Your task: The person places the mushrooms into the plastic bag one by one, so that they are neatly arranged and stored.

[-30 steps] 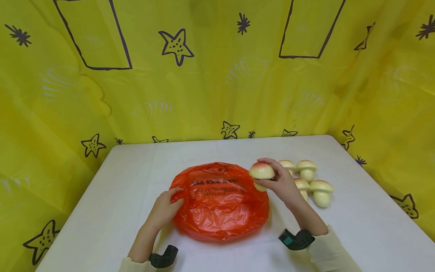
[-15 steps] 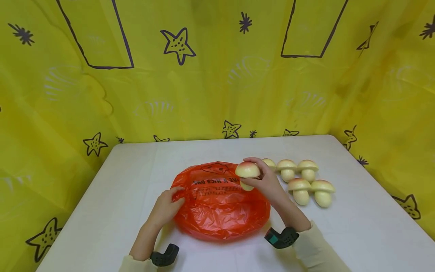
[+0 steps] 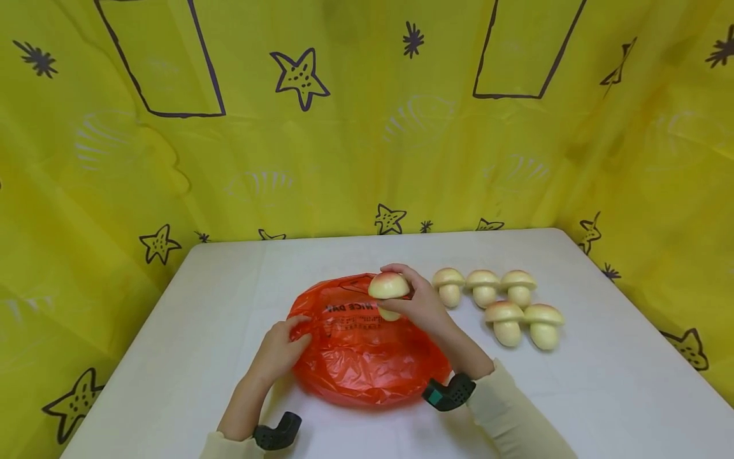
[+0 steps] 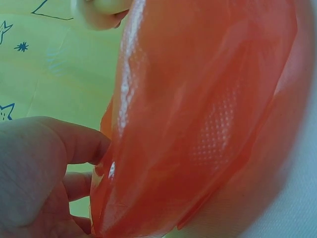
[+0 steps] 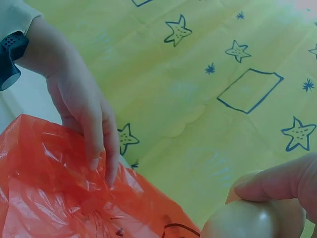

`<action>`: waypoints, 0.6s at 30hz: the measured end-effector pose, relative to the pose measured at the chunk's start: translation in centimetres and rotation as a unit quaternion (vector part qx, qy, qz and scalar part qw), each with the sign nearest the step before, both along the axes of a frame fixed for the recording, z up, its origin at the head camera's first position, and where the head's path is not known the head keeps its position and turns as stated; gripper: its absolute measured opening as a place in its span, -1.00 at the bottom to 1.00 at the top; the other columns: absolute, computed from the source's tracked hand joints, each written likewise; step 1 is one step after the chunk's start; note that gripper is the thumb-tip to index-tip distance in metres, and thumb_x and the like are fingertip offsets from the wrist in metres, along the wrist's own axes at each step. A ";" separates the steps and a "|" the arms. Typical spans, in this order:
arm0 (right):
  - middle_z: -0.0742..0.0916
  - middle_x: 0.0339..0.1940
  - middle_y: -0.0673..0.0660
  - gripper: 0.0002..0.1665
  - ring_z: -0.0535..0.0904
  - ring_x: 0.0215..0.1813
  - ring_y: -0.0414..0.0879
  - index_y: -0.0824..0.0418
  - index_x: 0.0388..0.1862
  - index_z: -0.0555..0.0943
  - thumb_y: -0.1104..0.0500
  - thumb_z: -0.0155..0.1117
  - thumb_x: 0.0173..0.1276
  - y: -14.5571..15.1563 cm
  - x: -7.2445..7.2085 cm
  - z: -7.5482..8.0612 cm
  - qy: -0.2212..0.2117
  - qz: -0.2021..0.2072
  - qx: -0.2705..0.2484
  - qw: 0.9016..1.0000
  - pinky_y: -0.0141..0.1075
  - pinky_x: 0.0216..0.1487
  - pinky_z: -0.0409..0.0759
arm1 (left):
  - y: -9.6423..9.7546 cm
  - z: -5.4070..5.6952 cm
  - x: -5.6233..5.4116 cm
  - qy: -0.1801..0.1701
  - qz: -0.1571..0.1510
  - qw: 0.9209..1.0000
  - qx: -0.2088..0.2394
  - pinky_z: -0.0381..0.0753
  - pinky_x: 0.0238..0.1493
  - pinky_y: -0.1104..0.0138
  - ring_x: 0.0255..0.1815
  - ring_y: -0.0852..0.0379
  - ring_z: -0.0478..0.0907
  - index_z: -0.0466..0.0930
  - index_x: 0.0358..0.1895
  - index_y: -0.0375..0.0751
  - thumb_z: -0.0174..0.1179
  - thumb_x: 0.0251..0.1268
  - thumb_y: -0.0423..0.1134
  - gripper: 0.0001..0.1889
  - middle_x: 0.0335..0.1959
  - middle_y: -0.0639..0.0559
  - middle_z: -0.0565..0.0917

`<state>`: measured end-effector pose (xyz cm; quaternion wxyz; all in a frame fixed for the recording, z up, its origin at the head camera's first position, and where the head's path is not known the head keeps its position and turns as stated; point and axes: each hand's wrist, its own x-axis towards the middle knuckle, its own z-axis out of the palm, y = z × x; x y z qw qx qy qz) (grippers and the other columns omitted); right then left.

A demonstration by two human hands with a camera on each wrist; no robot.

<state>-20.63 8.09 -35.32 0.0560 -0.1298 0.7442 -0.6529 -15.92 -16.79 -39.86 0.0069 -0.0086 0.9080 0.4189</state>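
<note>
A red plastic bag [image 3: 373, 366] with printed lettering lies spread open on the white table, its rim rounded. My left hand [image 3: 280, 349] grips the bag's left rim; the left wrist view shows thumb and fingers at the edge of the red film [image 4: 188, 119]. Above the bag, my right hand [image 3: 421, 306] holds a toy mushroom [image 3: 388, 286] with a cream cap blushed red on top. In the right wrist view the thumb lies on the pale mushroom [image 5: 242, 220], while the left hand [image 5: 86, 114] reaches over the bag rim.
To the right of the bag stand several more toy mushrooms, a back row [image 3: 483, 280] and a front pair [image 3: 506, 312]. The white table [image 3: 218, 287] ends at a yellow patterned cloth [image 3: 344, 159] behind and at both sides.
My right hand has carried the mushroom leftward, from the bag's right rim to over its middle, uncovering the mushrooms on the right. The left hand has stayed at the bag's rim.
</note>
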 end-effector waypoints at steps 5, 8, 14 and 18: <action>0.53 0.05 0.21 -0.38 0.47 -0.03 0.07 0.20 0.14 0.42 0.40 0.34 0.06 -1.2 -0.2 -0.1 -0.004 0.010 -0.007 1.000 -0.18 -0.10 0.51 | -0.1 0.0 0.0 0.004 -0.001 1.000 0.001 0.58 -0.24 0.18 -0.17 -0.06 0.43 0.47 0.10 -0.36 0.07 0.20 -0.36 -0.63 -0.04 -0.27 0.50; 0.53 0.04 0.21 -0.39 0.48 -0.04 0.07 0.24 0.15 0.41 0.40 0.33 0.07 -2.1 -0.3 -0.1 -0.007 0.018 -0.004 1.000 -0.18 -0.11 0.52 | -0.1 0.0 0.0 0.010 -0.002 1.000 -0.002 0.58 -0.26 0.20 -0.20 -0.05 0.42 0.48 0.09 -0.36 0.07 0.20 -0.35 -0.63 -0.06 -0.26 0.51; 0.56 -0.02 0.20 -0.39 0.49 -0.09 0.05 0.22 0.12 0.45 0.41 0.35 0.04 -3.3 -0.4 0.2 -0.006 0.011 0.011 1.000 -0.17 -0.15 0.54 | -0.1 0.1 0.0 0.012 -0.006 1.000 -0.001 0.58 -0.29 0.21 -0.22 -0.04 0.41 0.48 0.07 -0.36 0.07 0.19 -0.35 -0.64 -0.09 -0.25 0.51; 0.56 -0.05 0.18 -0.40 0.49 -0.12 0.03 0.20 0.11 0.47 0.38 0.36 0.04 -4.0 -0.8 0.0 -0.015 0.017 0.010 1.000 -0.19 -0.17 0.54 | -0.1 -0.1 -0.1 0.003 -0.004 1.000 -0.002 0.57 -0.28 0.22 -0.22 -0.03 0.40 0.48 0.09 -0.34 0.07 0.20 -0.34 -0.64 -0.09 -0.23 0.51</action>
